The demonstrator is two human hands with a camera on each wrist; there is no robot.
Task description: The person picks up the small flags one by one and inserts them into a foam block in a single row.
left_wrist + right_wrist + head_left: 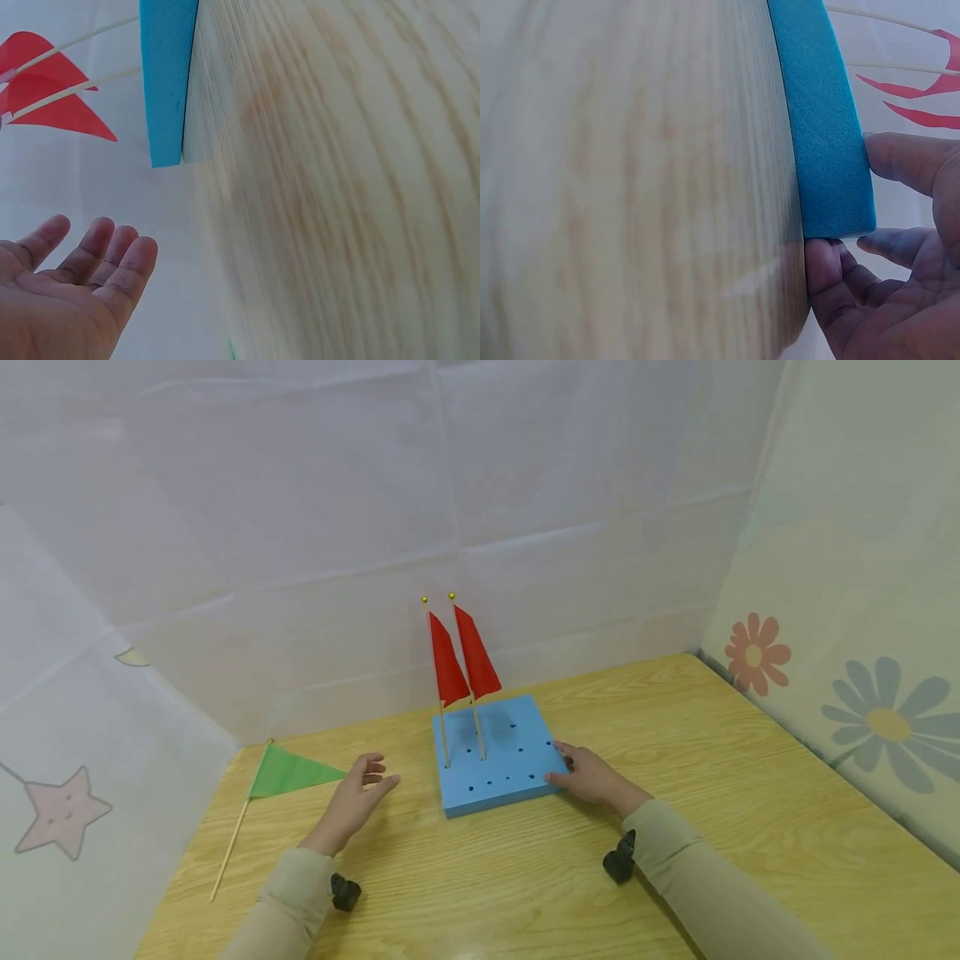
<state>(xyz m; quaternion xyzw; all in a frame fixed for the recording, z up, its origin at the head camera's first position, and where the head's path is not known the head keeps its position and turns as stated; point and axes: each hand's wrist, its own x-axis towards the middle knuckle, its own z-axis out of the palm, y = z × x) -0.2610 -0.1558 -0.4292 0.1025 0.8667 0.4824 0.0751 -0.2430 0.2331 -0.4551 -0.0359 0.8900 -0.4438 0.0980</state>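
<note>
My right hand [592, 778] pinches the blue foam block [501, 765], mid-frame; left hand [351, 802] spread; jolting could tilt red pennants [476, 656].

Two red flags [477, 656], one green flag [291, 773], three sticks [232, 849], two gold balls [452, 596] atop the red ones, one blue block [495, 767], two hands [595, 777] before me, two sleeves [712, 868], two dark wrist gadgets [619, 858], one table [480, 885], one pink star [63, 812], one orange flower [756, 655], one blue flower [888, 725]
</note>
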